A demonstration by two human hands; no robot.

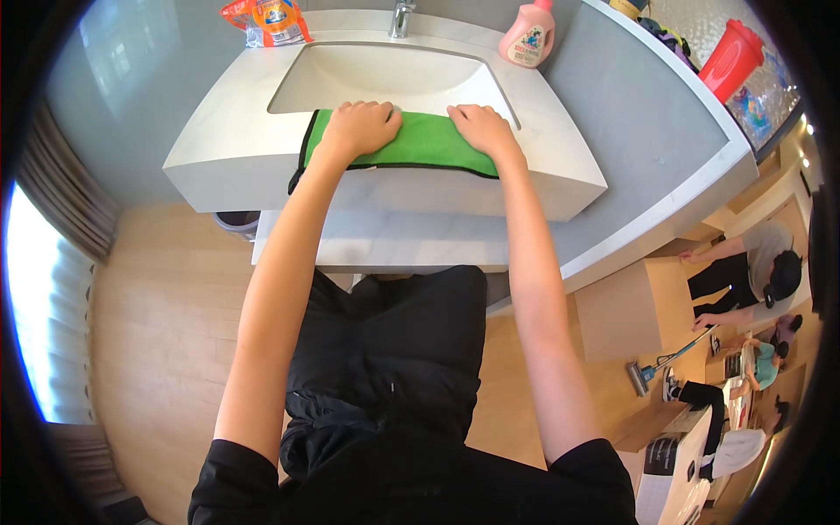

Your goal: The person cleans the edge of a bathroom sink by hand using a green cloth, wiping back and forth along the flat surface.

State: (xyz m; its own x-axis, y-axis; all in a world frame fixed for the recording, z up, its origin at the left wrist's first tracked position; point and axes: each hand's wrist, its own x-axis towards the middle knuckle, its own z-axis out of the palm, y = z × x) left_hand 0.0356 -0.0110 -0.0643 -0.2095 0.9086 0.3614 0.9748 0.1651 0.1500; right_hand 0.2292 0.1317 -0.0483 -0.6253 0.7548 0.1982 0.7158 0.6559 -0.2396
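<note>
Green black-edged cloth (426,140) lay before the sink (385,77), left hand (360,129) and right hand (486,133) gripping it, fingers curled closed; keeping it taut, evenly pressed, looked wisest!

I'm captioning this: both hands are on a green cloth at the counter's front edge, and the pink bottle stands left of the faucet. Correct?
Not quite: the pink bottle stands right of the faucet, as the head view shows. Otherwise right: the left hand and right hand are on the green cloth at the front edge of the counter.
</note>
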